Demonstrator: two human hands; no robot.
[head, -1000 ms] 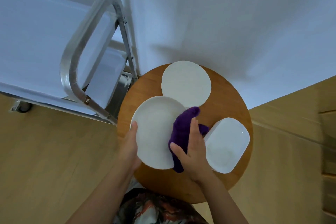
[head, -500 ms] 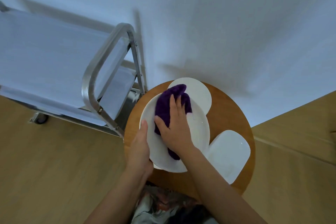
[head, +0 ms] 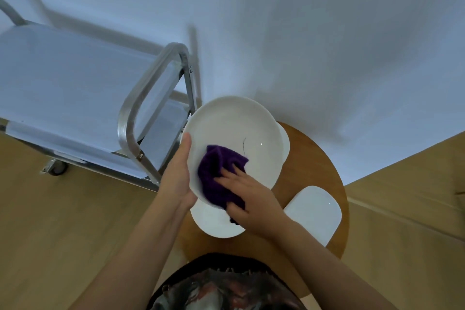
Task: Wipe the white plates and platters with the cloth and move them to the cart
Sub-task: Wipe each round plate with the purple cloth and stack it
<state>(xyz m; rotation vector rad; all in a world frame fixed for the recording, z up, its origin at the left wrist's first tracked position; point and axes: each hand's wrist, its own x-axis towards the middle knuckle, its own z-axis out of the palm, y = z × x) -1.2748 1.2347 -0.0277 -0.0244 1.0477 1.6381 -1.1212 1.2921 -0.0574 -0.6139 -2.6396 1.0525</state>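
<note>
**Currently: large plate held raised, cloth pressed to its face**

Presently the left hand [head: 176, 178] is gripping the left rim of the large round white plate [head: 234, 133], thumb lying along the edge, and is holding it tilted above the round wooden table [head: 314, 158]. The right hand [head: 251, 196] is pressing the bunched purple cloth [head: 219, 173] against the plate's lower face, fingers spread flat over the fabric and thumb tucked at its lower edge.

Directly beneath both hands, a second round white plate [head: 214, 221] is lying on the table. Just right of the right wrist, a white rounded-rectangular platter [head: 314, 211] is resting flat. Beyond the held plate, the edge of another white plate [head: 285, 141] is showing. Left of the left hand, the metal cart with pale shelves [head: 130, 118] is standing on the wooden floor [head: 63, 221], close beside the table.
</note>
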